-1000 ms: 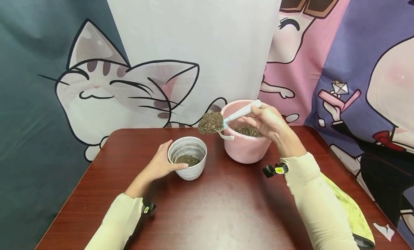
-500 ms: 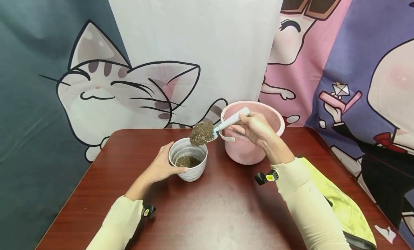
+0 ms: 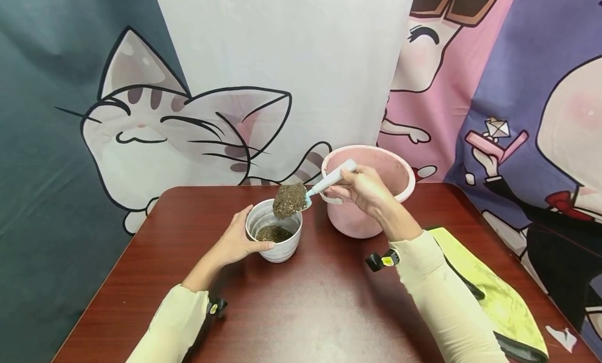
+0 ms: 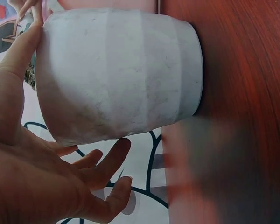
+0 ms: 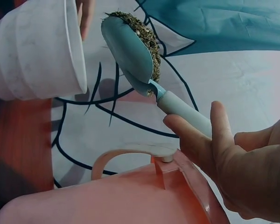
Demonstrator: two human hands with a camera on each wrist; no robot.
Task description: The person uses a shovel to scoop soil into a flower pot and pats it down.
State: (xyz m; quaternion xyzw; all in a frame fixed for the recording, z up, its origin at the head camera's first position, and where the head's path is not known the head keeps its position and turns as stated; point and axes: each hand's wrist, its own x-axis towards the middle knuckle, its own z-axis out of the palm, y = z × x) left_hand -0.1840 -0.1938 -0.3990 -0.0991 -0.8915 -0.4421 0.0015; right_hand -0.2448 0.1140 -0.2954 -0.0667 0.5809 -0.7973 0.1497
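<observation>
A whitish ribbed flower pot (image 3: 281, 252) stands upright on the table, with dark soil (image 3: 273, 234) low inside. My left hand (image 3: 233, 244) holds it at the left, thumb along the near rim and fingers round the far side; the left wrist view shows fingers beside the pot wall (image 4: 126, 70). In my right hand (image 3: 369, 194) is a garden trowel by its pale handle (image 3: 329, 179). Its light blue scoop (image 5: 128, 49) carries a heap of soil (image 3: 289, 200) over the pot's back right rim, tilted slightly down to the left.
Behind and right of the pot stands a pink bucket (image 3: 352, 222) with a pale handle (image 5: 126, 153). Yellow-green cloth with dark edging (image 3: 498, 300) lies at the right, near a small white scrap (image 3: 562, 338). A printed curtain (image 3: 301, 49) hangs behind the brown table (image 3: 301, 311).
My right hand has brought the loaded trowel left and down, from beside the bucket to over the pot rim. My left hand and the pot have stayed in place.
</observation>
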